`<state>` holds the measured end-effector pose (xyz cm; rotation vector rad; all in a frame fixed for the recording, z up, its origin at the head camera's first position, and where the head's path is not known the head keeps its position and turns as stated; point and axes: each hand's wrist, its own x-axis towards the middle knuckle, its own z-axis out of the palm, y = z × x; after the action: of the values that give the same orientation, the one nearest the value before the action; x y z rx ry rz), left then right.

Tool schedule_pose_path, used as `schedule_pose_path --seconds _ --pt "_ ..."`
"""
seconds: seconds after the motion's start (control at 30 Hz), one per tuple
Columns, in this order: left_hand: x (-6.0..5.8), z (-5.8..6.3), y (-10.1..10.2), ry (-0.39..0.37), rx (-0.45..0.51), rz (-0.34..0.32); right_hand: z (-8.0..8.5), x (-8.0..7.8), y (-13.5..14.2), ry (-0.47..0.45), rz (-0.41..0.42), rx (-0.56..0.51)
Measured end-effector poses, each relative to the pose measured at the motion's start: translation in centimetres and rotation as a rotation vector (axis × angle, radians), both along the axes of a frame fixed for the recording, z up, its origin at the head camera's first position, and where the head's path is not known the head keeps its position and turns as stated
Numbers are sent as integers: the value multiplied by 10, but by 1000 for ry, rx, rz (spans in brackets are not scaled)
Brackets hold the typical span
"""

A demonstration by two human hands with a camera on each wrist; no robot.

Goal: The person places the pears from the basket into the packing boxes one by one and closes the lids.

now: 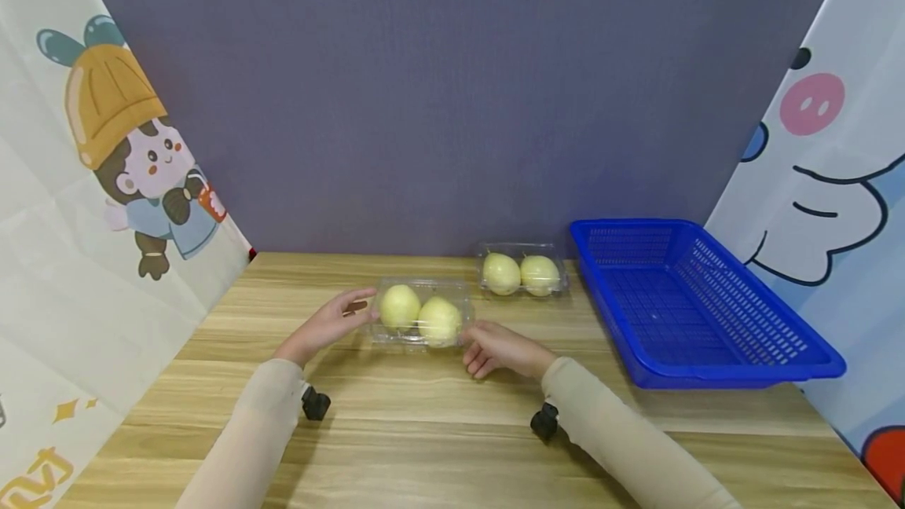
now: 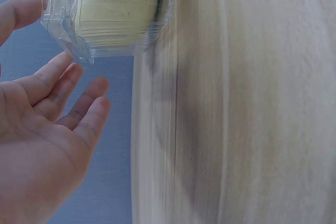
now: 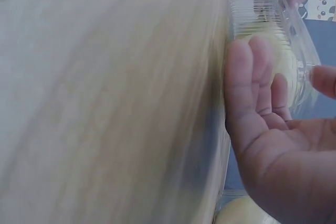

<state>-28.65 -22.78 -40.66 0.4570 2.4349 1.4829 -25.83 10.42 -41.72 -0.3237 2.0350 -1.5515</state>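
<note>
A clear plastic clamshell box lies between both hands, with two pale yellow pears inside. My left hand is at its left end, fingers apart and fairly straight. In the left wrist view the thumb touches the box's edge and a fingertip lies right at its lower corner. At the right end is my right hand, with the thumb at the box's rim. Its fingers bend loosely along the box's side, partly covering a pear in the right wrist view.
A second clear box holding two more pears stands by the back wall. Right of it sits a blue plastic basket with slotted sides. The wooden table meets a grey-blue wall; printed cloths hang at both sides.
</note>
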Motion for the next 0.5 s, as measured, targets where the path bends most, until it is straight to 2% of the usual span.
schedule_pose_path --seconds 0.23,0.5 --pt "0 0 1 1 -5 3 -2 -1 -3 23 -19 17" --pt "-2 -2 0 -12 5 1 -2 0 -2 1 2 -35"
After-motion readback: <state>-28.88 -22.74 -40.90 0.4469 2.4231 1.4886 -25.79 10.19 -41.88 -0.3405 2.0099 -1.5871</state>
